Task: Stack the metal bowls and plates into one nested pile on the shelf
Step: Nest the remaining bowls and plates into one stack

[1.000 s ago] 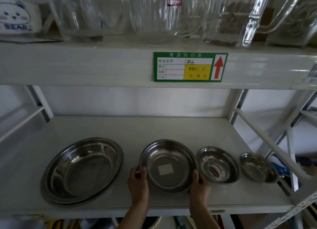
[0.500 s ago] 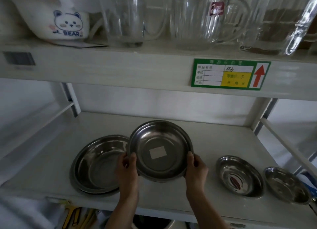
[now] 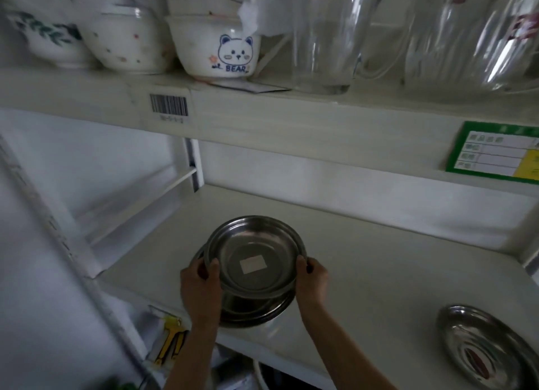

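A medium metal plate (image 3: 254, 252) with a white sticker at its centre is held by its rim, directly above the large metal plate (image 3: 256, 309), whose front edge shows beneath it. My left hand (image 3: 201, 281) grips the medium plate's left rim and my right hand (image 3: 310, 278) grips its right rim. The held plate is tilted slightly toward me; whether it rests on the large one I cannot tell. A smaller metal bowl (image 3: 490, 348) with a red label inside lies on the white shelf (image 3: 379, 287) at the lower right.
The shelf above carries ceramic bowls, one with a bear drawing (image 3: 215, 48), and glass pitchers (image 3: 323, 36). A green price tag (image 3: 495, 153) and a barcode label (image 3: 168, 106) sit on its front edge. A white upright (image 3: 192, 162) stands at the back left.
Both hands carried the medium plate leftward, from beside the large plate to right over it. The view swung left, so the smallest bowl has left the frame.
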Demonstrator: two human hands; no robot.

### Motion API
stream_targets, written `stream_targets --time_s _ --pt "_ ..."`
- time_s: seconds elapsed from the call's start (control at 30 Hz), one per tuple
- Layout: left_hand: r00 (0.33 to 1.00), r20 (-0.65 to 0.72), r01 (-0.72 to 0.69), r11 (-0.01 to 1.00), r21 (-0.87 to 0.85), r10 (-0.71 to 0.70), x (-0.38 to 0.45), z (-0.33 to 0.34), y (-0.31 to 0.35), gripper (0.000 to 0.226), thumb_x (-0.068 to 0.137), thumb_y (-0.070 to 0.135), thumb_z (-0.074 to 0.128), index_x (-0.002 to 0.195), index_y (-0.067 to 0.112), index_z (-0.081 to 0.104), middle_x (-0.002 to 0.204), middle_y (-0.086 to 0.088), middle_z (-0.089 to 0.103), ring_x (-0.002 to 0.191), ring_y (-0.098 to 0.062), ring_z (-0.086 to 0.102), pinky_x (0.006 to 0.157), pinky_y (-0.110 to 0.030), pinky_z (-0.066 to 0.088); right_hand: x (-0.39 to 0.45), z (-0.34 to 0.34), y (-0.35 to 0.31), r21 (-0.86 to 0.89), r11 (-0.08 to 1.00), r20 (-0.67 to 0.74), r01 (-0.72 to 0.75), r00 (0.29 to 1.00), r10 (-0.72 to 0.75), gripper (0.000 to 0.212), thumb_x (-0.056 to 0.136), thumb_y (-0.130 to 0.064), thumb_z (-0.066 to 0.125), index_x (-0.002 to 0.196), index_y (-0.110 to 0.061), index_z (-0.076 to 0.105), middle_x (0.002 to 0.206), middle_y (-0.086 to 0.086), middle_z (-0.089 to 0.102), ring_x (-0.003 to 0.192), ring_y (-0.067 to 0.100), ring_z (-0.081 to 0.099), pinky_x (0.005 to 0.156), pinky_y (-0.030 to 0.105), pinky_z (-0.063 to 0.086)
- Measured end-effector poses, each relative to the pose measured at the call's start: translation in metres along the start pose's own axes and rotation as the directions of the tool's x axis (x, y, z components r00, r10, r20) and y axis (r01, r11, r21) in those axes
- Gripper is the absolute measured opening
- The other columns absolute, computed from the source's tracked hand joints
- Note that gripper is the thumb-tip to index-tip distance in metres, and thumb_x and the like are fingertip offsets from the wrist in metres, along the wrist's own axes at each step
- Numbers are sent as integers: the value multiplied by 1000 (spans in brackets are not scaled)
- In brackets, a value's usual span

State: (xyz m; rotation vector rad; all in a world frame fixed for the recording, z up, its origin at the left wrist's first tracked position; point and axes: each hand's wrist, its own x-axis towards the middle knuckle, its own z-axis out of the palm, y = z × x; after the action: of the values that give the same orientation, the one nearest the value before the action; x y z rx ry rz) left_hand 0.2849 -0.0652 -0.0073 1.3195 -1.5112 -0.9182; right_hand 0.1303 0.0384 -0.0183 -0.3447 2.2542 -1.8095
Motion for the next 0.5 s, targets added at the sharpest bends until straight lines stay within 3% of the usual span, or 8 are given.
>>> stream_targets --time_s 0.1,0.23,0.33,0.5 --pt "1000 -10 0 989 145 2 8 -1 -18 28 86 38 60 89 11 68 84 -13 65 76 -31 64 70 -43 55 -1 7 6 -102 995 23 -9 1000 11 32 94 -25 54 75 -1 61 67 16 59 65 33 55 57 31 35" --pt "998 -39 54 945 321 -43 8 -1 -30 36 83 48 56 90 15 68 97 -14 61 91 -36 61 81 -50 53 -5 14 15 -242 970 42 14 999 -4 29 92 -37 50 82 -13 63 81 8 65 74 26 62 69 37 53" --pt "997 -53 78 935 345 -63 7 0 -31 27 85 34 65 98 10 69 112 -17 55 106 -38 54 90 -49 44 -7 16 15 -323 946 32 36 999 -27 26 92 -36 51 85 -13 62 91 8 63 78 26 61 70 35 51" --pt "998 -53 48 891 452 -27 11 3 -42 24 82 31 68 90 9 67 114 -14 55 104 -36 52 87 -48 43 -7 17 11 -375 926 5 45 999 -47 16 88 -28 62 98 -15 60 101 6 63 85 25 60 71 31 46"
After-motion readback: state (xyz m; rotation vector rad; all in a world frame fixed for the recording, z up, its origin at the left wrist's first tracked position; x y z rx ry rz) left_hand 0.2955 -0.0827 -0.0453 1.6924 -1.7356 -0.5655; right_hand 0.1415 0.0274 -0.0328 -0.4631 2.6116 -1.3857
